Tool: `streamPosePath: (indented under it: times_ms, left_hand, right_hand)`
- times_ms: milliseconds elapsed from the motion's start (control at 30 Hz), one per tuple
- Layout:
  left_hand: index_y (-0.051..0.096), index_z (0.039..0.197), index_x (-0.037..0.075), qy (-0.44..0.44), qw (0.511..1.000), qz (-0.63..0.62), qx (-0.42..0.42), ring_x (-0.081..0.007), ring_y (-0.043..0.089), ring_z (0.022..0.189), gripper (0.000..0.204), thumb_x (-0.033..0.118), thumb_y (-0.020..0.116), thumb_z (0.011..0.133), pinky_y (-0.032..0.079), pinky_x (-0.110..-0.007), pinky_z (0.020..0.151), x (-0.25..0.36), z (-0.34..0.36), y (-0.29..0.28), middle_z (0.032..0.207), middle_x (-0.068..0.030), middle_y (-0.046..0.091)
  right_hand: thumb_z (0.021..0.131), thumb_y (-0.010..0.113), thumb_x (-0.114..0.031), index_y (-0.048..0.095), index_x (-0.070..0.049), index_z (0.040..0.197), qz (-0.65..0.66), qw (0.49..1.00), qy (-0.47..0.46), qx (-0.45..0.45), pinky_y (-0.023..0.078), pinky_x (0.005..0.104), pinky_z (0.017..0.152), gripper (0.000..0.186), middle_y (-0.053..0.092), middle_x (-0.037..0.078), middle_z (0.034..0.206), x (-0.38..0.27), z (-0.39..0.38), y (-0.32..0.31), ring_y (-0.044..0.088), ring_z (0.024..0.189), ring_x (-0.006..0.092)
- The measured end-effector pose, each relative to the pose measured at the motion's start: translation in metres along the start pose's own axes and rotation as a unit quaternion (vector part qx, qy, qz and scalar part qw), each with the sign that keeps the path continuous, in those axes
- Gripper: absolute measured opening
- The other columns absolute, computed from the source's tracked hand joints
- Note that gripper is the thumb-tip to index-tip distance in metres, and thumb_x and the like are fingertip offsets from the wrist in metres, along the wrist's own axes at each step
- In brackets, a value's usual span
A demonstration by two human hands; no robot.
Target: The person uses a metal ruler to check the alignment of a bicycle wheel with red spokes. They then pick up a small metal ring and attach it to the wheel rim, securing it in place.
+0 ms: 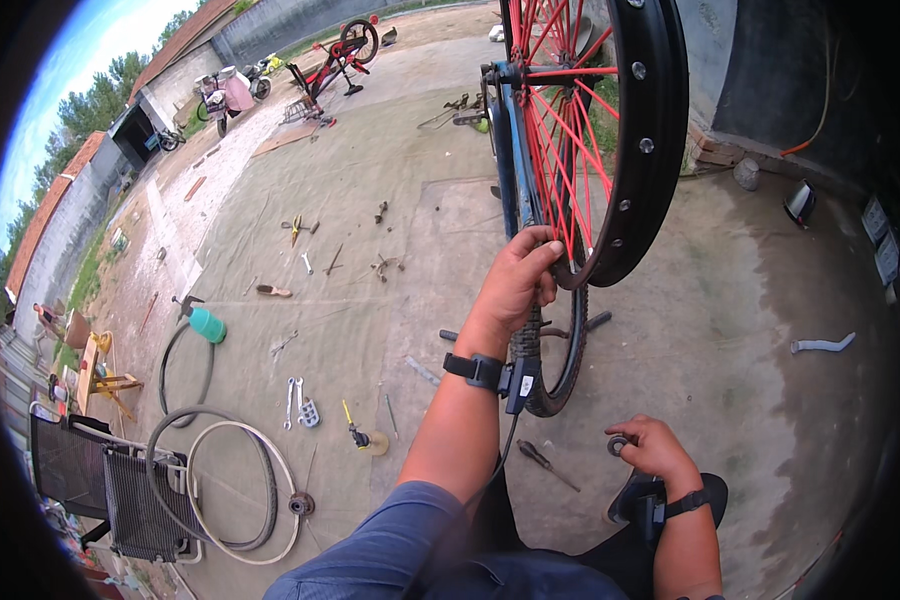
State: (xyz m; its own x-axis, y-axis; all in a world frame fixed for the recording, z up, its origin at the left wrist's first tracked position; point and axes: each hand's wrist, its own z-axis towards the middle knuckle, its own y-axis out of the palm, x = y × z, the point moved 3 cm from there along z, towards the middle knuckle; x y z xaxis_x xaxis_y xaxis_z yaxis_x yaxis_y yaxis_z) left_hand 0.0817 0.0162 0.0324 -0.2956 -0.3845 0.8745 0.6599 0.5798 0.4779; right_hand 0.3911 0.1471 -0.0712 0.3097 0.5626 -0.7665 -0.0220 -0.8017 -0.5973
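Observation:
An upturned blue bicycle stands in front of me, its raised wheel with a wide black rim fitted with red spokes. At the lower edge of that rim, the thumb and fingers of my left hand are closed on a red spoke. Part of the grip is hidden behind the fingers. My right hand is lower right, over my knee, pinching a small round metal ring with a dark centre. A screwdriver-like tool with a dark handle lies on the ground between my hands.
Wrenches, a pedal, pliers and a green spray bottle lie to the left. Tyres and a bare rim rest beside a folding chair. Another red bicycle is far off; a grey stone sits right.

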Motion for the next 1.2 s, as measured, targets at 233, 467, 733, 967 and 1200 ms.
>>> streamPosePath:
  times_ms: [233, 467, 733, 967, 1200]
  left_hand:
    - [0.059, 0.125, 0.004, 0.002, 1.000, 0.003, 0.003, -0.0069, 0.057, 0.048, 0.037, 0.027, 0.069, 0.098, 0.042, -0.020, 0.045, -0.0005, -0.0001, -0.0009, 0.079, 0.0000, 0.065]
    - [0.059, 0.124, 0.004, 0.004, 1.000, 0.008, 0.008, -0.0069, 0.057, 0.048, 0.037, 0.028, 0.069, 0.098, 0.041, -0.021, 0.044, 0.0001, -0.0003, -0.0005, 0.078, 0.0001, 0.065]
    - [0.059, 0.125, 0.004, 0.009, 1.000, 0.000, 0.001, -0.0071, 0.057, 0.048, 0.037, 0.027, 0.070, 0.097, 0.042, -0.021, 0.044, -0.0019, 0.0006, -0.0019, 0.077, -0.0002, 0.065]
    - [0.059, 0.124, 0.004, 0.010, 1.000, -0.008, 0.001, -0.0073, 0.058, 0.048, 0.036, 0.027, 0.069, 0.098, 0.042, -0.020, 0.044, -0.0019, 0.0001, -0.0009, 0.075, 0.0002, 0.064]
    - [0.059, 0.123, 0.004, 0.010, 1.000, 0.006, 0.001, -0.0078, 0.058, 0.048, 0.036, 0.027, 0.069, 0.098, 0.042, -0.021, 0.045, -0.0029, 0.0018, -0.0032, 0.074, -0.0002, 0.064]
  right_hand:
    - [0.078, 0.068, -0.010, 0.078, -0.012, 0.106, -0.008, 1.000, -0.002, -0.005, 0.054, 0.0380, 0.077, 0.031, 0.066, 0.014, 0.089, -0.0016, 0.0002, -0.0006, 0.066, 0.083, 0.0304]
    - [0.077, 0.067, -0.008, 0.078, -0.012, 0.105, 0.001, 1.000, 0.000, -0.001, 0.055, 0.0377, 0.078, 0.030, 0.067, 0.014, 0.091, -0.0028, -0.0003, -0.0011, 0.067, 0.084, 0.0305]
    - [0.077, 0.067, -0.008, 0.077, -0.011, 0.104, -0.007, 1.000, -0.012, 0.003, 0.055, 0.0382, 0.078, 0.029, 0.066, 0.014, 0.091, -0.0004, -0.0001, -0.0009, 0.067, 0.084, 0.0302]
    - [0.077, 0.067, -0.011, 0.077, -0.011, 0.103, -0.022, 1.000, -0.007, -0.004, 0.055, 0.0395, 0.079, 0.028, 0.067, 0.015, 0.091, -0.0042, -0.0010, -0.0024, 0.067, 0.084, 0.0321]
    - [0.077, 0.068, -0.013, 0.077, -0.010, 0.102, -0.029, 1.000, 0.001, -0.007, 0.054, 0.0404, 0.080, 0.027, 0.068, 0.016, 0.092, -0.0062, -0.0011, -0.0023, 0.067, 0.085, 0.0334]
